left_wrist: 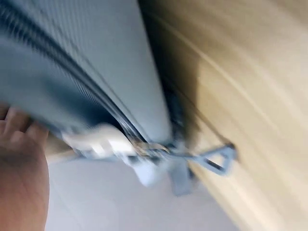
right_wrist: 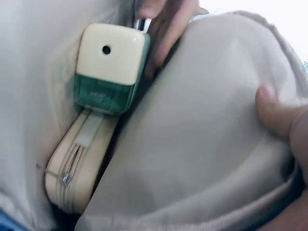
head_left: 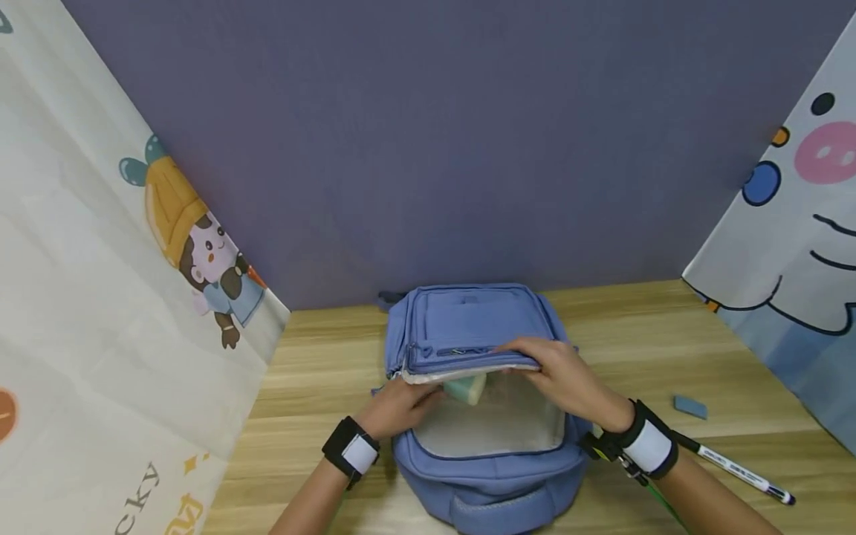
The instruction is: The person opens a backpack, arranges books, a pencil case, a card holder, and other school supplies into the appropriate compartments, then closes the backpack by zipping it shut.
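Note:
A blue backpack (head_left: 495, 475) lies on the wooden table with its main compartment unzipped. My right hand (head_left: 568, 375) grips the edge of its raised front flap (head_left: 468, 319), the thumb (right_wrist: 274, 113) against the pale lining. My left hand (head_left: 401, 405) reaches into the opening from the left. Its fingers (right_wrist: 175, 31) point down beside a cream and green pencil sharpener (right_wrist: 108, 55), seemingly apart from it. Below the sharpener, a cream zipped case (right_wrist: 72, 178) is tucked inside the bag. In the left wrist view, that hand (left_wrist: 21, 168) shows only partly, by the blurred bag side.
Right of the bag lie a small blue block (head_left: 690, 406) and a white marker (head_left: 735, 468) with black ends. Printed cloths hang at the left (head_left: 120, 297) and right (head_left: 809, 297). A purple-grey wall (head_left: 455, 148) stands behind the table (head_left: 321, 364).

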